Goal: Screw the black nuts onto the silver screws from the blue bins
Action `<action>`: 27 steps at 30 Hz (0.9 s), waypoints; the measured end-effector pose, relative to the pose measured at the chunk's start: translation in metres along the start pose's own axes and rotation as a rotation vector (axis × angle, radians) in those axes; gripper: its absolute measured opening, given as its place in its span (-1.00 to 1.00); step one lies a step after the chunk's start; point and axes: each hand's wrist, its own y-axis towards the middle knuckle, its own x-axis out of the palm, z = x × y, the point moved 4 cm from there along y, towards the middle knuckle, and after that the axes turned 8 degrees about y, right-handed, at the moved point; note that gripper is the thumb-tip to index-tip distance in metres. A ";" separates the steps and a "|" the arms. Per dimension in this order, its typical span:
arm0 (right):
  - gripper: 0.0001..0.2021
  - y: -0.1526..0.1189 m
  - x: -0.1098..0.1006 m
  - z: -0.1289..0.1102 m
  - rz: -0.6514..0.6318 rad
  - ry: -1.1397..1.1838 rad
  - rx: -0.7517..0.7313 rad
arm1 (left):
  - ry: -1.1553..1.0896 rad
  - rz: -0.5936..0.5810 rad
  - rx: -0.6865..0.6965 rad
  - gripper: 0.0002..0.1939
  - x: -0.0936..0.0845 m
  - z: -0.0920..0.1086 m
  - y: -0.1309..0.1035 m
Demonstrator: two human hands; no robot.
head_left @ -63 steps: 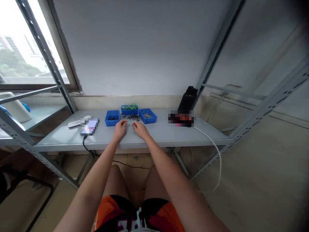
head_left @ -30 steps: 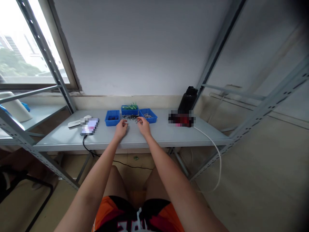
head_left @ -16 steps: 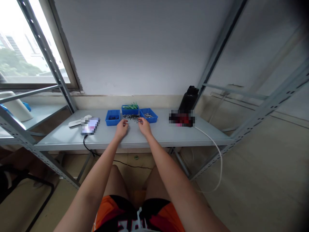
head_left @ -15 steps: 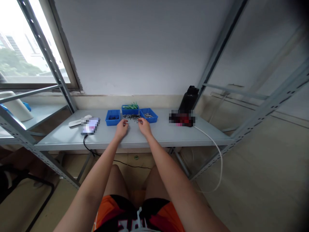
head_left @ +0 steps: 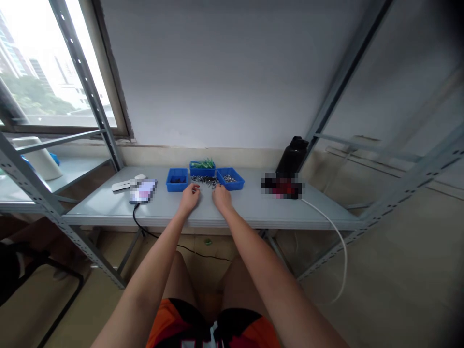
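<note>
A pile of small dark and silvery pieces [head_left: 206, 181] lies on the grey table between three blue trays. The left tray [head_left: 177, 187] holds dark pieces, the back tray [head_left: 203, 171] holds green strips, and the right tray [head_left: 235, 185] holds silvery pieces. My left hand [head_left: 190, 196] rests at the pile's near left side with its fingers curled; what it may hold is too small to tell. Beside the pile's near right edge, my right hand [head_left: 221, 197] has its fingers pressed together on something I cannot make out.
A phone [head_left: 143, 191] with a black cable and a white object [head_left: 125, 184] lie at the left. Toward the right stand a black bottle [head_left: 292, 157] and a blurred red and black item [head_left: 284, 186] with a white cable. Metal shelf posts frame both sides.
The whole view has shifted, so the table's contents appear slightly further right and lower. My right hand's fingers have drawn in closer to the palm near the pile.
</note>
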 end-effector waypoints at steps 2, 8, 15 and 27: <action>-0.67 -0.001 0.000 -0.002 -0.004 -0.021 0.001 | -0.010 0.000 0.002 -0.75 0.000 0.000 -0.001; -0.66 -0.014 -0.008 0.001 0.073 -0.106 -0.051 | -0.010 -0.024 -0.018 -0.74 -0.001 0.003 -0.002; -0.62 -0.018 -0.013 0.004 0.044 -0.060 -0.002 | -0.007 -0.022 -0.023 -0.75 -0.002 0.004 -0.002; -0.69 -0.003 -0.040 0.000 0.188 -0.099 -0.161 | 0.017 -0.033 -0.016 -0.74 -0.002 0.004 -0.004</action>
